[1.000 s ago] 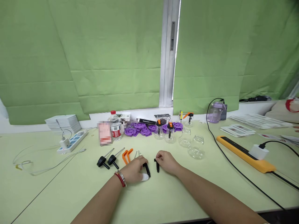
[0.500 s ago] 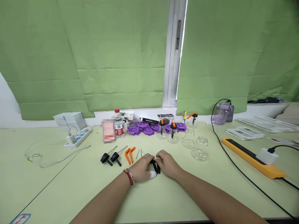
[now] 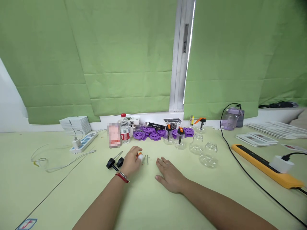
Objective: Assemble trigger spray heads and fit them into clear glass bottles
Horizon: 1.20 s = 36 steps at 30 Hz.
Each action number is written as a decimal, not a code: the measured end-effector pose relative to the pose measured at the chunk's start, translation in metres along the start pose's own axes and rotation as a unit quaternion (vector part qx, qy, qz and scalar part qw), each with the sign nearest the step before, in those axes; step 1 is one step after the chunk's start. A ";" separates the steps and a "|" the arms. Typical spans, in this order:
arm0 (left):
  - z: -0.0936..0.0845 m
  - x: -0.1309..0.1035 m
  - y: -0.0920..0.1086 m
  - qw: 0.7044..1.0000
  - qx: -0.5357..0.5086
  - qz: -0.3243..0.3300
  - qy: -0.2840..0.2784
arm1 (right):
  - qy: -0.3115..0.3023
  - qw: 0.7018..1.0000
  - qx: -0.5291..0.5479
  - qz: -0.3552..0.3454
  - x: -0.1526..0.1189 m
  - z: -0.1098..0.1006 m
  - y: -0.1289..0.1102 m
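My left hand (image 3: 131, 161) is over the spot of the bent orange plastic pieces, fingers curled and thumb wrapped in white. A bit of an orange piece (image 3: 139, 154) shows between thumb and fingers; the rest is hidden beneath the hand. Two black knobs with metal shafts lie just left of it; the outer knob (image 3: 110, 163) is plain to see, the other (image 3: 120, 162) partly covered. Thin metal pins (image 3: 147, 159) lie to its right. My right hand (image 3: 170, 175) rests palm down, fingers stretched out, with nothing visible in it. The small black parts are out of sight.
Purple plastic discs (image 3: 154, 136), a red-capped bottle (image 3: 125, 129) and glass jars with black-and-orange tops (image 3: 179, 140) stand at the back. Two uncovered glass jars (image 3: 208, 156) are to the right. A yellow power strip (image 3: 266, 167) and black cable (image 3: 240, 169) lie at far right.
My left hand has left the small black parts and moved left to the orange pieces. My right hand has opened flat on the table. The view has shifted slightly.
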State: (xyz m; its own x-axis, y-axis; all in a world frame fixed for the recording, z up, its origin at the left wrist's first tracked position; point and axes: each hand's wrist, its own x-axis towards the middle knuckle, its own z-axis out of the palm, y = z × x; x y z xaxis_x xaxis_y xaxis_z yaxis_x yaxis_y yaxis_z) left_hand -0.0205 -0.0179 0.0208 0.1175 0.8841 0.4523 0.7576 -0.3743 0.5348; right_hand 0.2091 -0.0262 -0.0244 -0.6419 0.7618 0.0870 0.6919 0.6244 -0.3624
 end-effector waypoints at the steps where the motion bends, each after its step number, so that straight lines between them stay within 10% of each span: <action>1: -0.005 0.002 -0.004 0.999 0.025 -0.025 0.027 | 0.001 1.000 -0.004 0.012 0.004 -0.001 0.005; 6: -0.030 0.008 -0.028 0.967 0.188 -0.146 0.095 | 0.023 0.997 -0.033 0.064 0.024 -0.008 0.034; 23: -0.032 0.005 -0.044 0.938 0.237 -0.238 -0.082 | 0.022 0.993 -0.066 0.099 0.038 -0.013 0.056; 36: -0.043 0.002 -0.047 0.921 0.332 -0.184 -0.090 | 0.127 0.992 0.001 0.016 0.068 0.002 -0.036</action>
State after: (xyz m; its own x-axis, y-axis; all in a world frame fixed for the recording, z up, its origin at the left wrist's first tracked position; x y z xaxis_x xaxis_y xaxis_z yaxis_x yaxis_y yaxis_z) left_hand -0.0837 -0.0109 0.0273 -0.1658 0.9713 0.1706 0.9860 0.1601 0.0465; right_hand 0.1402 0.0028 -0.0079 -0.5152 0.8001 0.3072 0.7094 0.5992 -0.3710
